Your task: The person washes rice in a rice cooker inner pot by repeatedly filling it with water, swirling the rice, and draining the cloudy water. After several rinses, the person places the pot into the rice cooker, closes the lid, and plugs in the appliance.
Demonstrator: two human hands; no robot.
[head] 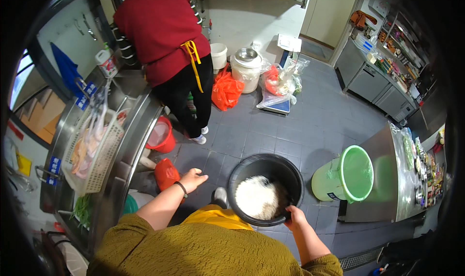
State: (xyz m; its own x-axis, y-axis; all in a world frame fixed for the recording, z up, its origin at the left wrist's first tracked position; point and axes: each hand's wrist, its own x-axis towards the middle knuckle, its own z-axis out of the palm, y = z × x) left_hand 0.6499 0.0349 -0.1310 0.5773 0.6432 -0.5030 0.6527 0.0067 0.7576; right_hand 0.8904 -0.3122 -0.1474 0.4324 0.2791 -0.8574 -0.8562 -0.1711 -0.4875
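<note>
My right hand [296,218] grips the near right rim of a deep black pot [290,167], its thumb over the edge. White rice [256,198] lies in the bottom of the pot, heaped toward the left, with darker liquid or shadow to its right. My left hand [194,179] is apart from the pot, to its left, holding nothing, with fingers extended. A beaded bracelet [181,189] circles the left wrist. Below that hand a red plastic bag [167,174] rests on the floor by the sink.
On the left, a steel sink counter [127,149] carries a white basket [98,167] of raw meat. A co-worker [163,36] stands there. A green bin [358,174] stands on the right beside a steel table [374,181]. A platform scale [274,107] holds bags ahead.
</note>
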